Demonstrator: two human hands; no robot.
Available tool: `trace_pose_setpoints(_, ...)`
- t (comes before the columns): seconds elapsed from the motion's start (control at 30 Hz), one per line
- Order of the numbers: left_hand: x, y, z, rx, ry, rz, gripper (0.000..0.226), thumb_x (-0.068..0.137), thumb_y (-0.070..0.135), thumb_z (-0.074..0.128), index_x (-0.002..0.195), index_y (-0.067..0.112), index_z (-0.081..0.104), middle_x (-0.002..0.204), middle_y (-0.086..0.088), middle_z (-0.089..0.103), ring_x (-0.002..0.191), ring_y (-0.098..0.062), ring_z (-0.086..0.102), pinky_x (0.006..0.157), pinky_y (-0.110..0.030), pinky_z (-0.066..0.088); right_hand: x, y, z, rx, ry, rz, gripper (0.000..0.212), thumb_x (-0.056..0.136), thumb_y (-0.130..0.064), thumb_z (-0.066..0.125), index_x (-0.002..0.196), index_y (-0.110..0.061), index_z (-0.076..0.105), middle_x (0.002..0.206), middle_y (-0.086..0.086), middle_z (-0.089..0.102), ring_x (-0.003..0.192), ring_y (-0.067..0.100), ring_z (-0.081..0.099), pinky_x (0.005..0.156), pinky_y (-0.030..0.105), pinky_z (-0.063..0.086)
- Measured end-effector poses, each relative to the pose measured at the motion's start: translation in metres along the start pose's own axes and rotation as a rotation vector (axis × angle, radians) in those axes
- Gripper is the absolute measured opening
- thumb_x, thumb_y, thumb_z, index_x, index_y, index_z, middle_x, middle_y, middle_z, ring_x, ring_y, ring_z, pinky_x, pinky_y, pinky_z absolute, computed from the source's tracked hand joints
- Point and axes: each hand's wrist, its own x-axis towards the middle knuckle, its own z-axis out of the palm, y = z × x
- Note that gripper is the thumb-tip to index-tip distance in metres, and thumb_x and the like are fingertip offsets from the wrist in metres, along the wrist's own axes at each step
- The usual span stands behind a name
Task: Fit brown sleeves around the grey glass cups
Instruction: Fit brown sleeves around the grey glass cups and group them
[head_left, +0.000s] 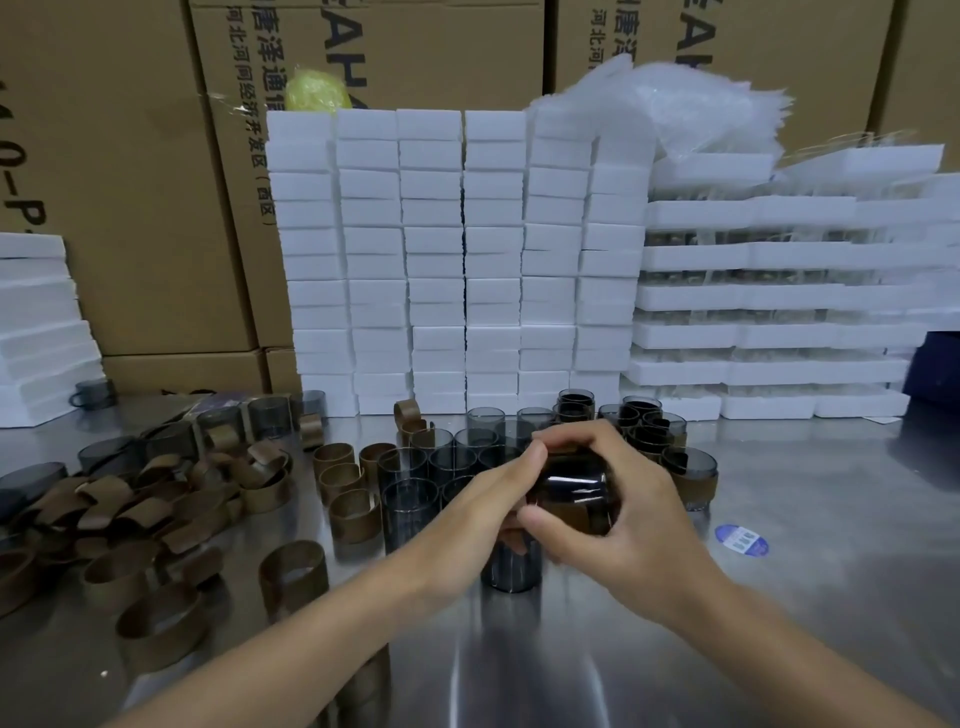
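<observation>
much of the grey glass cup is being hidden by the two hands gripping it above the steel table; it is being held tilted on its side, and its rim and base are not being shown clearly. the left hand is being curled against the cup's left side, fingertips out of sight behind the glass. the right hand is being wrapped over the top and right, thumb pressed on the brown sleeve — a matt band whose fit around the smooth, glossy cup cannot be told. a second cup below is being blurred and half covered. curled open sleeves are being heaped at left — bare cylindrical cups standing beside them.
</observation>
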Motion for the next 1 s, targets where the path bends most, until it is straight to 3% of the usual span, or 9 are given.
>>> trace_pose_setpoints(0.1, 0.001, -0.006, 0.002, -0.032, 0.085, 0.053, 0.051, 0.1, 0.061, 0.056, 0.11, 0.014, 0.071, 0.092, -0.008, 0.072, 0.089, -0.022, 0.069, 0.08, -0.038, 0.047, 0.002, 0.004, -0.007, 0.067, 0.085, 0.031, 0.052, 0.077, -0.039, 0.094, 0.119, -0.036, 0.063, 0.112, -0.014, 0.078, 0.101, 0.012, 0.078, 0.083, 0.022, 0.061)
trace_pose_setpoints(0.2, 0.001, -0.012, 0.001, -0.068, 0.113, 0.088, 0.037, 0.101, 0.046, 0.059, 0.108, 0.012, 0.071, 0.085, -0.003, 0.067, 0.082, -0.017, 0.064, 0.078, -0.034, 0.047, 0.005, 0.005, -0.011, 0.087, -0.023, 0.07, 0.066, 0.071, -0.044, 0.098, 0.125, -0.04, 0.062, 0.117, -0.012, 0.076, 0.11, 0.018, 0.076, 0.09, 0.029, 0.062)
trace_pose_setpoints(0.3, -0.003, -0.016, 0.004, -0.079, 0.143, 0.149, 0.039, 0.101, 0.045, 0.062, 0.115, 0.01, 0.072, 0.087, -0.003, 0.066, 0.082, -0.017, 0.058, 0.077, -0.031, 0.046, 0.007, 0.005, -0.01, 0.042, -0.058, 0.035, 0.068, 0.07, -0.041, 0.101, 0.129, -0.04, 0.065, 0.12, -0.012, 0.075, 0.114, 0.019, 0.075, 0.092, 0.031, 0.063)
trace_pose_setpoints(0.4, -0.007, -0.018, 0.007, -0.052, 0.103, 0.192, 0.047, 0.097, 0.048, 0.064, 0.118, 0.007, 0.071, 0.092, 0.005, 0.073, 0.089, -0.01, 0.067, 0.08, -0.023, 0.05, 0.004, 0.002, -0.008, -0.052, -0.002, -0.071, 0.055, 0.076, -0.037, 0.097, 0.119, -0.034, 0.063, 0.109, -0.015, 0.075, 0.101, 0.014, 0.077, 0.081, 0.021, 0.059)
trace_pose_setpoints(0.53, -0.01, -0.017, 0.008, -0.073, 0.035, 0.207, 0.05, 0.1, 0.044, 0.061, 0.117, -0.003, 0.065, 0.1, -0.008, 0.071, 0.1, -0.021, 0.07, 0.089, -0.03, 0.054, -0.002, -0.004, -0.002, -0.069, 0.036, -0.162, 0.048, 0.076, -0.038, 0.091, 0.109, -0.02, 0.06, 0.097, -0.017, 0.07, 0.083, 0.013, 0.074, 0.068, 0.016, 0.052)
trace_pose_setpoints(0.67, -0.012, -0.015, 0.009, -0.098, 0.019, 0.237, 0.049, 0.101, 0.045, 0.057, 0.115, -0.002, 0.062, 0.096, -0.008, 0.064, 0.096, -0.021, 0.064, 0.085, -0.029, 0.051, -0.002, -0.009, 0.004, -0.005, 0.064, -0.155, 0.046, 0.076, -0.038, 0.088, 0.103, -0.016, 0.058, 0.089, -0.009, 0.069, 0.076, 0.018, 0.07, 0.063, 0.026, 0.054)
trace_pose_setpoints(0.77, -0.013, -0.017, 0.008, -0.087, 0.034, 0.255, 0.052, 0.1, 0.046, 0.056, 0.116, -0.003, 0.061, 0.099, -0.021, 0.063, 0.098, -0.026, 0.064, 0.087, -0.036, 0.051, -0.003, -0.011, 0.008, 0.026, 0.06, -0.126, 0.046, 0.075, -0.036, 0.088, 0.103, -0.015, 0.058, 0.088, -0.004, 0.069, 0.076, 0.022, 0.069, 0.063, 0.038, 0.055)
trace_pose_setpoints(0.87, -0.013, -0.019, 0.007, -0.062, 0.108, 0.302, 0.05, 0.098, 0.047, 0.059, 0.117, 0.001, 0.062, 0.102, -0.02, 0.065, 0.098, -0.031, 0.066, 0.087, -0.043, 0.054, -0.003, -0.013, 0.007, 0.031, 0.035, -0.119, 0.05, 0.076, -0.033, 0.09, 0.111, -0.016, 0.06, 0.097, -0.005, 0.07, 0.085, 0.024, 0.072, 0.07, 0.04, 0.058)
trace_pose_setpoints(1.0, -0.012, -0.025, 0.003, -0.02, 0.207, 0.377, 0.048, 0.092, 0.048, 0.067, 0.119, 0.009, 0.061, 0.105, -0.029, 0.061, 0.099, -0.058, 0.057, 0.086, -0.077, 0.047, 0.0, -0.019, 0.004, 0.023, 0.01, -0.105, 0.06, 0.074, -0.035, 0.092, 0.125, -0.019, 0.065, 0.113, -0.005, 0.072, 0.104, 0.023, 0.074, 0.085, 0.032, 0.06)
